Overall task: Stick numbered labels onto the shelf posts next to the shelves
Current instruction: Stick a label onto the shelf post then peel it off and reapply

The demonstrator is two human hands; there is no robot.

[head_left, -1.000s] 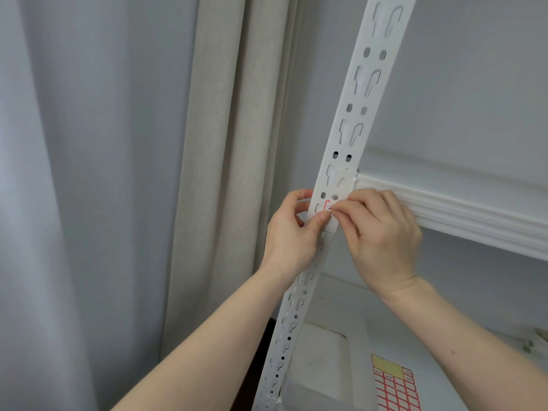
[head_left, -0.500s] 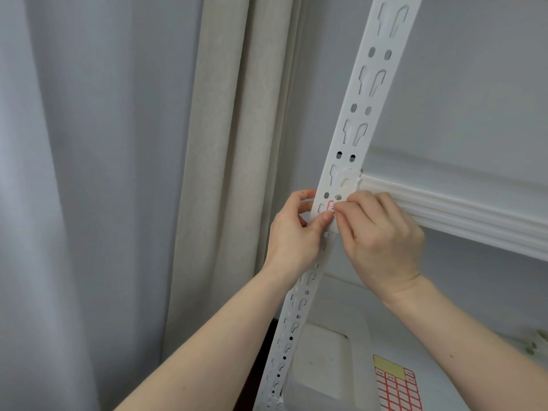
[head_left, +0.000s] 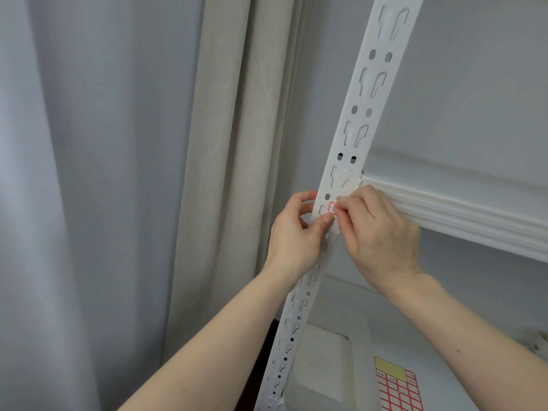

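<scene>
A white slotted shelf post [head_left: 366,96] runs diagonally up the middle of the view. A small red-bordered label [head_left: 331,207] lies on its face, level with the white shelf edge [head_left: 462,215]. My left hand [head_left: 296,232] grips the post from the left, fingers behind it and thumb on its front just below the label. My right hand [head_left: 376,232] has its curled fingertips on the label's right side, covering part of it. The number on the label cannot be read.
A sheet of red-bordered labels [head_left: 398,387] lies on the lower shelf at the bottom right, beside a white box [head_left: 323,366]. Beige and grey curtains [head_left: 225,173] hang left of the post. A grey wall stands behind the shelves.
Both hands stay on the post at the label with only slight shifts of the fingertips. The view has drifted a little.
</scene>
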